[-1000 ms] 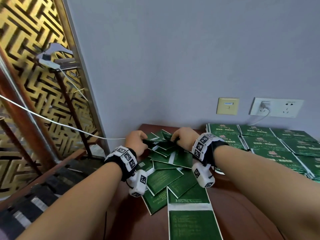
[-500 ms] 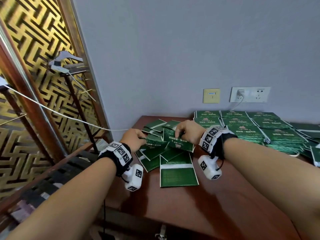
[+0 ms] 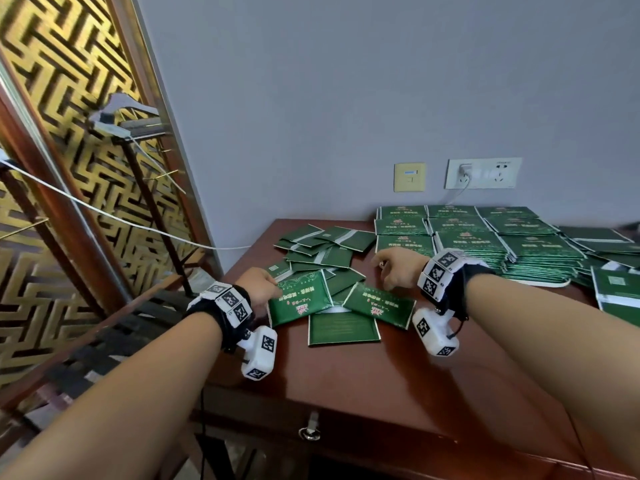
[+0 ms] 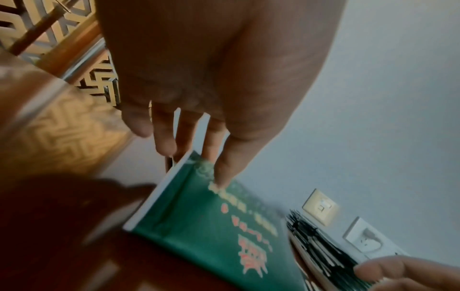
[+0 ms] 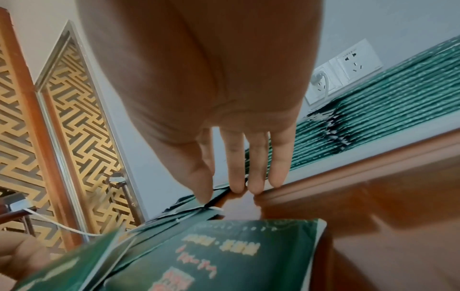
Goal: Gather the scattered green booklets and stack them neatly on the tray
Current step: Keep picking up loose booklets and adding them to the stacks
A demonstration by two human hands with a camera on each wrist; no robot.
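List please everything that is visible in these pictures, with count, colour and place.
loose booklets: many, green, scattered on the left part of the table
stacked booklets: several piles, green, at the back right by the wall
table: one, dark red-brown wood
wall sockets: one white, one yellow plate beside it
cable: one, white, from the left to the wall
lattice screen: gold, far left
left hand: pinches a printed booklet
right hand: holds nothing, above another booklet
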